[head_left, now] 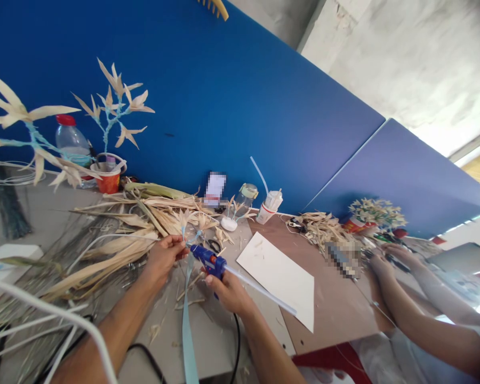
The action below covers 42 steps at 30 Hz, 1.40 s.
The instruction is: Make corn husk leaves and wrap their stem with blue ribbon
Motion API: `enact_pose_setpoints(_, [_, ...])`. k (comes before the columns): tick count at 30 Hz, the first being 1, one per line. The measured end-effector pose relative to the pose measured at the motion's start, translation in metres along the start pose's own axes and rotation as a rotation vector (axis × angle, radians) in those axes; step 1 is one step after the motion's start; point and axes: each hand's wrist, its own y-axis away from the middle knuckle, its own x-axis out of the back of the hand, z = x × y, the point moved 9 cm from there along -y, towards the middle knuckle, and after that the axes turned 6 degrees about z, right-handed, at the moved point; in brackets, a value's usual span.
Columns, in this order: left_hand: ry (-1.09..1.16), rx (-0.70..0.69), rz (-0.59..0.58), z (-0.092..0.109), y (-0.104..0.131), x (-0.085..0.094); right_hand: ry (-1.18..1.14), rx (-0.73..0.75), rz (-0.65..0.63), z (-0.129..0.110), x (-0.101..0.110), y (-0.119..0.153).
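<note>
Pinching a husk flower [184, 217] by its blue stem in the left hand [164, 258], above the bench [214, 346], with pale blue tape [188, 325] hanging below. Gripping the glue gun [213, 262] in the right hand [231, 292], with fingers wrapped round the handle and nozzle [193, 248] near the pinch. Probably gluing or about to; calling for steady fingers, clear of the hot tip.
</note>
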Motion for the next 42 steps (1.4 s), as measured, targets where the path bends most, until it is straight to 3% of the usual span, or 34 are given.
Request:
enact_pose_setpoints(14, [-0.038, -0.010, -0.004, -0.0009, -0.0002, 0.0005, 0.009, 0.049, 0.050, -0.0029, 0.0032, -0.0007])
enact_pose_setpoints(22, [-0.079, -0.050, 0.001, 0.0003, -0.0018, 0.0002, 0.009, -0.039, 0.026, -0.0001, 0.0011, -0.0007])
enact_pose_setpoints(42, [-0.079, -0.071, 0.006, 0.0013, -0.0032, 0.0005, -0.017, -0.035, 0.040, 0.0016, 0.0026, 0.0000])
